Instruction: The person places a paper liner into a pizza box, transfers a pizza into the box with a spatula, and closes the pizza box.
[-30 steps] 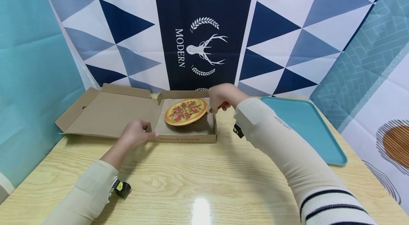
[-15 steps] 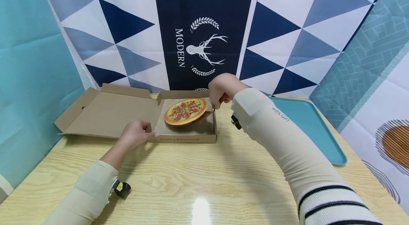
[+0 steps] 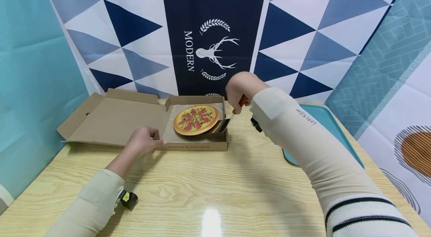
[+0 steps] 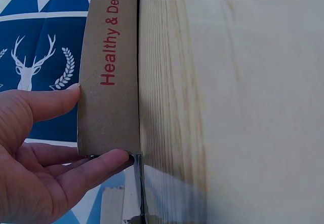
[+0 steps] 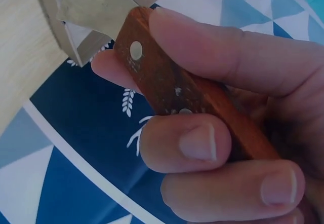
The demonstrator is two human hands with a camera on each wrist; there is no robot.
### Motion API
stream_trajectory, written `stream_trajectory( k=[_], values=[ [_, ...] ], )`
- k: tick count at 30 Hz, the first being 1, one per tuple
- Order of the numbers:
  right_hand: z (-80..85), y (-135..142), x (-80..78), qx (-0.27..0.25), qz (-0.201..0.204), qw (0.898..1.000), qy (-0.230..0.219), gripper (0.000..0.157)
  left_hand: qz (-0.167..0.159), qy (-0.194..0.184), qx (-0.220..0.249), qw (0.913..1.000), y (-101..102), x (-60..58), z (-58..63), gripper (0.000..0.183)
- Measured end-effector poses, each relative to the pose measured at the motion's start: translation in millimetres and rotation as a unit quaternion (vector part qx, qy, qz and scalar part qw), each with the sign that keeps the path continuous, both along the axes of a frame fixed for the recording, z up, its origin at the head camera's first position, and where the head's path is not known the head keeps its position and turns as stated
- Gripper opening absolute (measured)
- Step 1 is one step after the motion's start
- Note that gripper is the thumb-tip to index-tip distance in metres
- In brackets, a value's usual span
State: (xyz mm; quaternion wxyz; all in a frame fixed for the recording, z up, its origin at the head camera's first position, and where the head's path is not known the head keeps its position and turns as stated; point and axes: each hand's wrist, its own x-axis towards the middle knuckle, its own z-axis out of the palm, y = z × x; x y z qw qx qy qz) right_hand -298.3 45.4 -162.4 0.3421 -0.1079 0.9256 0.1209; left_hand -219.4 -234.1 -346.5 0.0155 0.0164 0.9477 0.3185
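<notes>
In the head view, a round pizza (image 3: 196, 120) lies on the paper lining of an open cardboard pizza box (image 3: 196, 146). My right hand (image 3: 244, 89) grips the wooden handle (image 5: 162, 77) of a metal spatula, above the box's right side. The spatula's blade (image 3: 224, 125) slants down to the pizza's right edge; how far it reaches underneath is hidden. My left hand (image 3: 144, 141) holds the box's front left corner. Its thumb touches the front wall's top edge, and its fingers lie against the wall's end in the left wrist view.
The box's lid (image 3: 121, 119) lies folded out to the left. A teal tray (image 3: 323, 117) is on the right, partly behind my right forearm. A patterned cloth (image 3: 215, 16) hangs behind the wooden table (image 3: 182, 188).
My right hand has risen slightly, then shifted right, bringing the spatula's blade into view. The pizza's right side now sits lower and flatter. My left hand stays at the box corner.
</notes>
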Motion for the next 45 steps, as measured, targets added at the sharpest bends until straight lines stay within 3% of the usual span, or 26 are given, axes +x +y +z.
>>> stream_trajectory(
  k=[8,15,18,21,26,30,36,41,45],
  values=[
    [13.3,-4,9.5,0.048,-0.046,0.998,0.019,0.008,0.002,-0.005,0.000,1.0000,0,0.4,0.7,0.029],
    [18.6,-13,14.4,0.157,0.011,0.988,0.012,0.016,0.004,-0.010,0.006,0.9999,0,0.6,0.8,0.029],
    [20.4,-17,18.4,0.196,0.008,0.980,0.021,0.019,0.001,-0.008,0.007,0.9999,0,0.5,0.4,0.032],
    [24.0,-17,23.4,0.203,-0.003,0.979,0.033,0.017,0.001,-0.007,0.008,0.9999,0,1.0,0.2,0.034],
    [32.3,-4,31.7,0.168,0.007,0.984,0.058,0.015,0.003,-0.005,0.006,1.0000,1,2.1,0.4,0.032],
    [39.6,16,36.2,0.136,0.048,0.986,0.081,0.006,-0.001,0.000,0.004,1.0000,1,2.2,0.3,0.033],
    [36.6,53,31.1,0.084,0.069,0.993,0.048,0.007,-0.003,-0.005,0.000,1.0000,1,1.6,0.3,0.027],
    [18.9,93,25.0,-0.040,0.071,0.996,0.026,0.009,-0.002,-0.024,0.003,0.9997,2,2.2,0.7,0.051],
    [-6.4,120,25.5,-0.187,0.019,0.982,0.032,0.016,0.000,-0.035,0.004,0.9994,3,2.6,1.1,0.063]
  ],
)
